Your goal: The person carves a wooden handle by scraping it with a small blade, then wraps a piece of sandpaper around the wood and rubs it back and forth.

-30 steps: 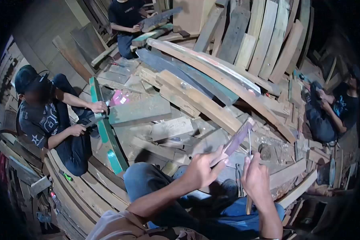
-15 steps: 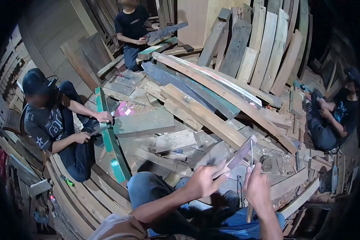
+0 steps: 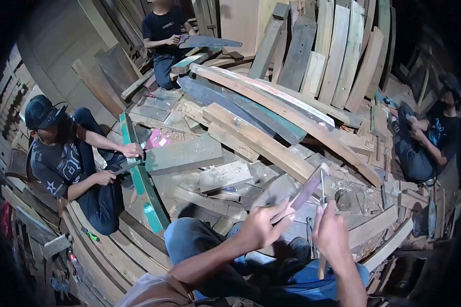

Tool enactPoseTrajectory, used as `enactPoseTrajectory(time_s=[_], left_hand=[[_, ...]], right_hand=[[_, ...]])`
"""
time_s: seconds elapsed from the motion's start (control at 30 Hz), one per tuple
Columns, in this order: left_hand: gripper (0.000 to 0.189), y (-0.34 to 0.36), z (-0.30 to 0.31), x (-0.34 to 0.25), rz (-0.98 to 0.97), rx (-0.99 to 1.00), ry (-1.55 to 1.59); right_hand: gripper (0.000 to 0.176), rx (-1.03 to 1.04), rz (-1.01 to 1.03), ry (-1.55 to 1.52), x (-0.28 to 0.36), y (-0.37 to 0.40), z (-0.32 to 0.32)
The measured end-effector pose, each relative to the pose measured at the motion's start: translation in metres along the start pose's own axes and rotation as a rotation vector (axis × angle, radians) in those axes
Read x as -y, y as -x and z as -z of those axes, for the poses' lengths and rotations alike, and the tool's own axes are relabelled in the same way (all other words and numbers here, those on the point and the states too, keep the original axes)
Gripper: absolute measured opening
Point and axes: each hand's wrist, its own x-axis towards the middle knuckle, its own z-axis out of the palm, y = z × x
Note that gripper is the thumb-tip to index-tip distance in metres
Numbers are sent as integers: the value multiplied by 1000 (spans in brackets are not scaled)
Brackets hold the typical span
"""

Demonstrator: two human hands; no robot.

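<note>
In the head view my left hand (image 3: 265, 221) is closed around the near end of a flat strip (image 3: 308, 192) with a purplish-grey face and a pale far tip. My right hand (image 3: 330, 229) grips a slim metal-shafted tool (image 3: 322, 187), held upright, its wooden handle (image 3: 321, 267) sticking out below the fist. The shaft stands close to the strip's right side near its tip. Both hands are above my bent, jeans-covered legs (image 3: 189, 243). Just left of my right hand is a dark metal tool (image 3: 309, 230), partly hidden.
A person (image 3: 54, 153) on the left works a bar-like tool against a green-painted beam (image 3: 138, 176). Another at the back holds a handsaw (image 3: 210, 42); a third (image 3: 427, 135) sits at right. Long beams (image 3: 271, 140) and offcuts (image 3: 225, 176) cover the floor. Boards (image 3: 297, 56) lean behind.
The handsaw at the back has swung to nearly level. The view has shifted slightly; my hands keep their grips, with the strip and slim tool still close together.
</note>
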Motion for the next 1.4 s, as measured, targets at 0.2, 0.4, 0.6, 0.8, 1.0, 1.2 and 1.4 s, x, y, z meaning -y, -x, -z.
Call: enactPoseTrajectory(time_s=[0.2, 0.4, 0.6, 0.8, 1.0, 1.2, 1.4], left_hand=[[48, 3, -5, 4, -34, 12, 9], [49, 7, -11, 4, -93, -14, -35], [32, 5, -12, -1, -60, -104, -36], [23, 0, -7, 1, 25, -31, -26], [31, -1, -4, 3, 110, 0, 57], [41, -2, -5, 15, -90, -20, -9], [48, 1, -2, 2, 174, -6, 1]], right_hand=[[25, 27, -52, -18, -4, -4, 4], [22, 5, -62, 17, -4, -7, 4], [22, -41, 12, -20, -3, -7, 5], [29, 6, -10, -29, -6, -1, 0], [28, 10, 20, 2, -5, 0, -5], [27, 4, 23, 8, -2, -1, 2], [24, 56, -29, 4, -1, -4, 7]])
